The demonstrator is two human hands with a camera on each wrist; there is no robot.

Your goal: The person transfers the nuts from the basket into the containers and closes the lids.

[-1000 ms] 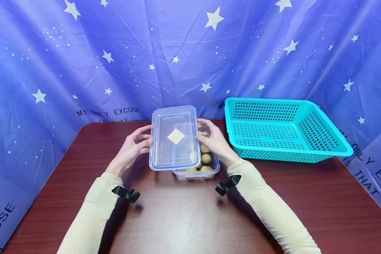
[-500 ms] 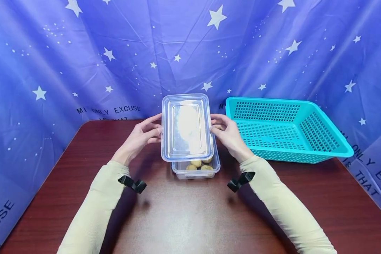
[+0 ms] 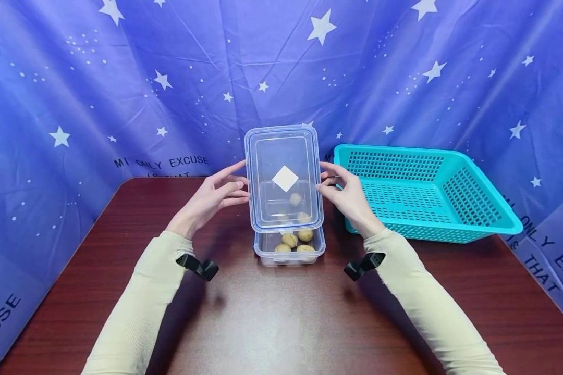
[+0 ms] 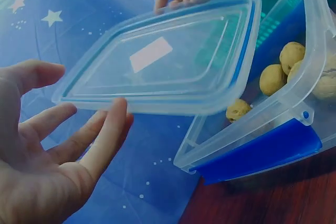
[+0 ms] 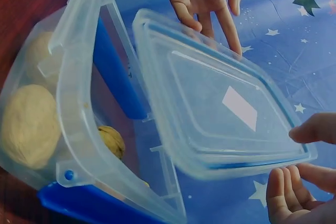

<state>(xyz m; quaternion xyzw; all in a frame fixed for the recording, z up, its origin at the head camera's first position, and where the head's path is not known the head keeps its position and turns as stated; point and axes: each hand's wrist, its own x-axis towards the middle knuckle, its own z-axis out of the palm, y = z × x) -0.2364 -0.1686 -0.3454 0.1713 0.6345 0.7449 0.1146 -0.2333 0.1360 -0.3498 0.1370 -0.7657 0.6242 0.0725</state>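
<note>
In the head view a clear lid (image 3: 283, 151) with a blue seal and a white diamond sticker is tilted up over a clear food container (image 3: 291, 262). That container holds several walnuts (image 3: 289, 239) and stands on the table. My right hand (image 3: 349, 198) pinches the lid's right edge; the right wrist view shows the thumb (image 5: 315, 129) on one side and fingers on the other. At the opposite edge my left hand (image 3: 208, 200) touches the lid with spread fingers. In the left wrist view its thumb (image 4: 42, 72) looks apart from the lid.
A turquoise perforated basket (image 3: 422, 226) stands at the back right, close behind my right hand. The brown wooden table (image 3: 281, 317) reaches back to a blue curtain (image 3: 192, 78) printed with stars. Blue side latches (image 4: 262, 153) hang down along the container.
Both hands have carried the lid rightward and up, from left of the container to above its far part. It has tilted more upright, and more walnuts show in front. Container and basket stay put.
</note>
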